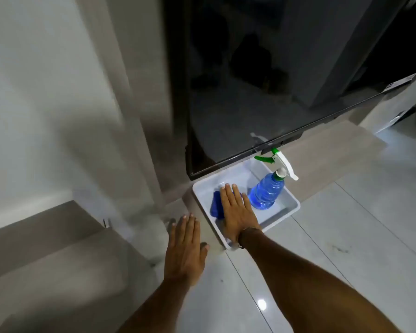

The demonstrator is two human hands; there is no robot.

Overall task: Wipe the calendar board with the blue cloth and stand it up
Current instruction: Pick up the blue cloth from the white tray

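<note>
A folded blue cloth (216, 205) lies in a white plastic tray (289, 212) on the floor. My right hand (238, 212) is stretched flat over the cloth with fingers straight, covering most of it; no grip shows. My left hand (185, 248) hovers flat and open over the floor, left of the tray, holding nothing. No calendar board is in view.
A blue spray bottle (265, 192) with a white and green trigger stands in the tray's right half. A large dark glossy panel (262, 80) hangs above the tray's far end. A grey step (46, 248) lies to the left, glossy floor tiles (334, 248) to the right.
</note>
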